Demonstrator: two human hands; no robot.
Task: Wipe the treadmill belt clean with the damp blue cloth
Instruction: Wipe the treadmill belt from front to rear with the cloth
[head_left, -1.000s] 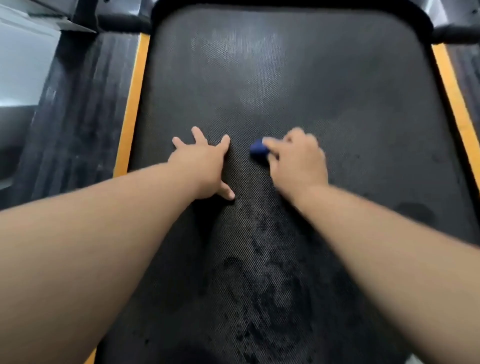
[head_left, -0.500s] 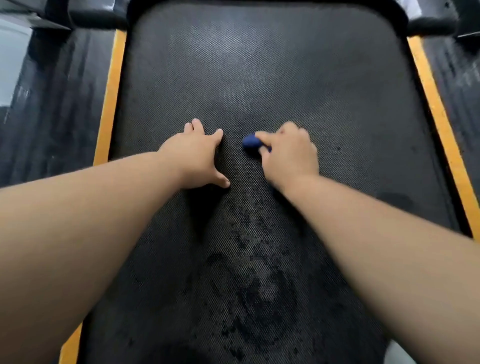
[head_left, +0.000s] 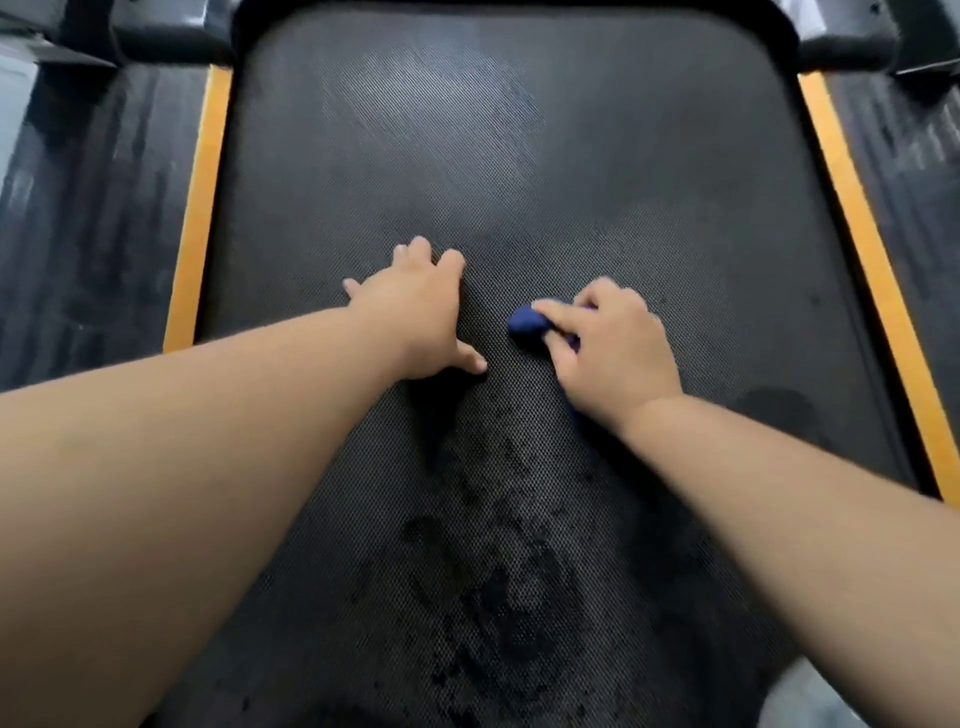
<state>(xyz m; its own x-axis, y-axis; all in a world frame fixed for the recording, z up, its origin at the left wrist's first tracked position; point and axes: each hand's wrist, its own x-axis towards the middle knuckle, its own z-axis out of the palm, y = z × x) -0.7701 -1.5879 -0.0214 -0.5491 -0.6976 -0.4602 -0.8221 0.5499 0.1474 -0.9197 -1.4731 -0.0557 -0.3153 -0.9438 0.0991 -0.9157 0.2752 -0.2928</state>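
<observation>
The right hand (head_left: 615, 345) has its fingers curled tight over the bunched blue cloth (head_left: 527, 322), pressed to the treadmill belt (head_left: 519, 156) just right of centre, while the left hand (head_left: 415, 317) lies flat beside it with fingers spread, holding nothing. Dark damp blotches run toward 6 o'clock and the weave toward 12 looks paler and dry, so I judge the job roughly midway. Open belt lies toward 12, 3 and 9, bounded by the orange strips (head_left: 197, 218) at either side

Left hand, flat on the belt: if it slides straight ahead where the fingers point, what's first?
Only bare treadmill belt lies ahead of the left hand; the path looks free up to the belt's far end.
</observation>
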